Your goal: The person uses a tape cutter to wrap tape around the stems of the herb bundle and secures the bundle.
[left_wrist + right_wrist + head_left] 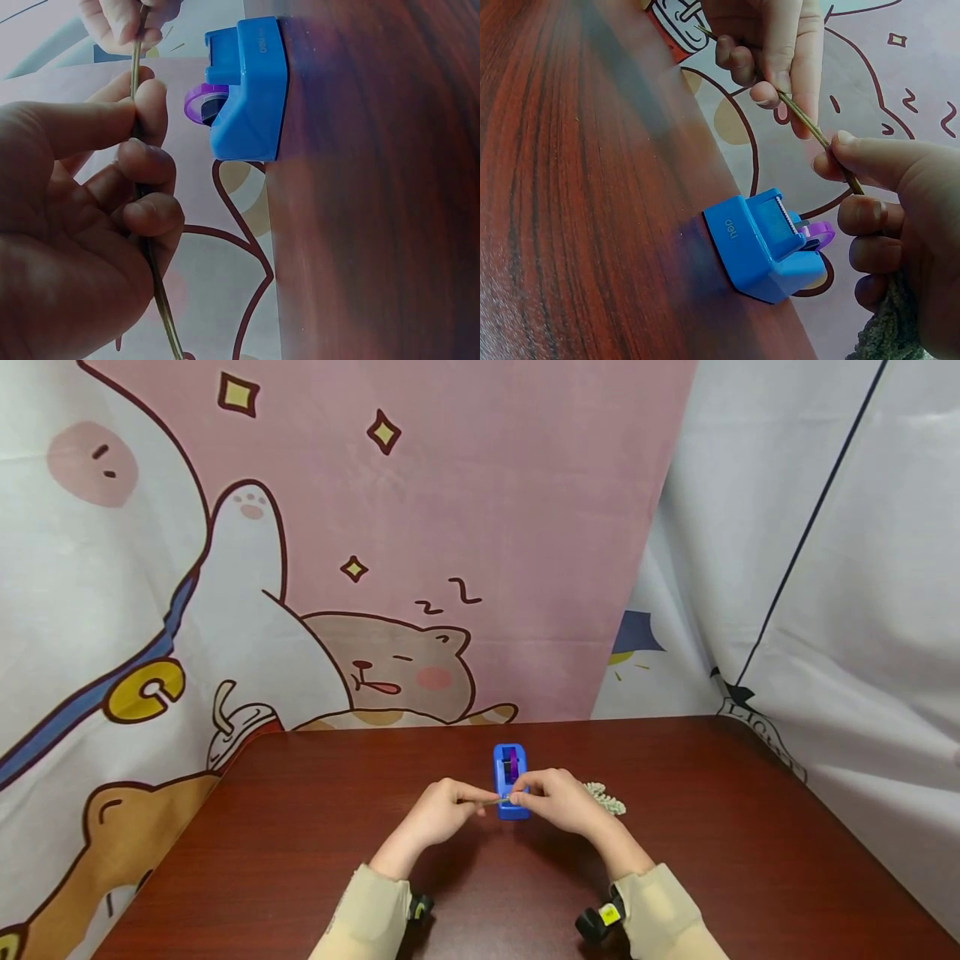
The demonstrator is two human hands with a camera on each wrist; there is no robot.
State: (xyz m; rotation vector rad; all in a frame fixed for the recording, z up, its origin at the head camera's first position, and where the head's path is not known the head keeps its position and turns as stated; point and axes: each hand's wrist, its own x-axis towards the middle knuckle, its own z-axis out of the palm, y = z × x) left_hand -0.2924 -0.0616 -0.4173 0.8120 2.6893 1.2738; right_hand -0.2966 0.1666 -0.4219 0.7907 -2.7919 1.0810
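A thin green-brown stem, which looks like strands lying side by side, runs between both hands above the table. My left hand pinches it between thumb and forefinger; in the left wrist view its lower end passes across the palm. On the other side my right hand grips the same stem, thumb against the fingers. A pale green, bumpy tuft shows beyond the right wrist and below that hand in the right wrist view; its join to the stem is hidden. Just behind the hands stands a blue tape dispenser with a purple roll.
A dark red-brown wooden table lies under everything. Cloth with cartoon animals hangs along its back and left edges, and white cloth hangs at the right. Black camera straps sit at the wrists.
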